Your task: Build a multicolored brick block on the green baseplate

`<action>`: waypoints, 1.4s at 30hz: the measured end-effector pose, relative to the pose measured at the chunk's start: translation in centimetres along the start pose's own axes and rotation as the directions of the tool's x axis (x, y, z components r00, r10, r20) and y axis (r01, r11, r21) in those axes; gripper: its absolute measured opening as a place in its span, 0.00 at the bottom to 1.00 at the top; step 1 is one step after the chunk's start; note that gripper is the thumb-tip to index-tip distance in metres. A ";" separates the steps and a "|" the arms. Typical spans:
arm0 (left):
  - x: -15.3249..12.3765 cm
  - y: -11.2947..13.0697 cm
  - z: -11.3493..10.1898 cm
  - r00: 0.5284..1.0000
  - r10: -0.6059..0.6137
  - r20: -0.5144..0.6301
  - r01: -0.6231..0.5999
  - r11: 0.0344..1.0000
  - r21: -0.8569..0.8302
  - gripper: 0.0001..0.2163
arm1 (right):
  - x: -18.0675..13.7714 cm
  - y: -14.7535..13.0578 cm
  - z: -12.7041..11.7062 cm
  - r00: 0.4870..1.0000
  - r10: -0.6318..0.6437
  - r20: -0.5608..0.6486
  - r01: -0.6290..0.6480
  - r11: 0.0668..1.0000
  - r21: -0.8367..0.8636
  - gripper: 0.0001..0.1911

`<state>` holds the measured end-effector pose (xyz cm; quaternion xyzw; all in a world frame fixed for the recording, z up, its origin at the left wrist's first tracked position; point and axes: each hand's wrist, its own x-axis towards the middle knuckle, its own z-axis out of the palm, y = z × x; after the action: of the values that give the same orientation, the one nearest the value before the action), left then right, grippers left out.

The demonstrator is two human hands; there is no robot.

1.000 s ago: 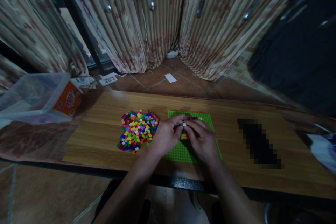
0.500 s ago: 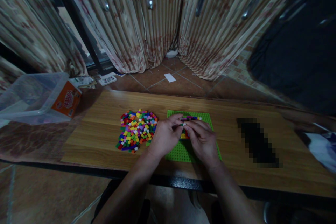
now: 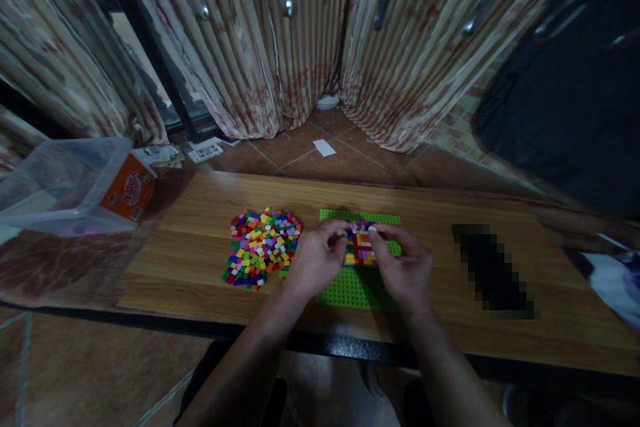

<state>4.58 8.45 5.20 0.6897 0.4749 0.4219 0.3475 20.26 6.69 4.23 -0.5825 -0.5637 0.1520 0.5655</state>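
The left hand [image 3: 320, 250] bent over the left side of a colourful brick build [image 3: 364, 250], thumb and forefinger nearly meeting; whether they gripped a brick cannot be told. The right hand [image 3: 406, 263] curved in from the other side, thumb and forefinger narrowed at a small white brick [image 3: 373, 229], held or merely touched. The build sat on a green studded baseplate [image 3: 357, 290], whose near edge lay a strip of wood short of the counter's [image 3: 170, 260] near edge; a wider band ran to the far edge. Just beside the left hand spread a loose brick pile [image 3: 265, 247], well in from the left edge. Wood surface separated the baseplate's right edge from a pixelated dark shape [image 3: 495, 273] toward the counter's right end.
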 end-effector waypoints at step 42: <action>0.2 0.0 -0.6 1.000 -0.005 -0.006 0.006 0.979 0.204 0.09 | 1.6 3.2 -1.9 0.953 0.288 0.090 -0.286 0.957 -0.042 0.14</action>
<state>4.09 8.70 5.47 0.7191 0.5185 0.3721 0.2750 23.92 7.93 2.87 -0.6582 -0.5016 0.2522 0.5015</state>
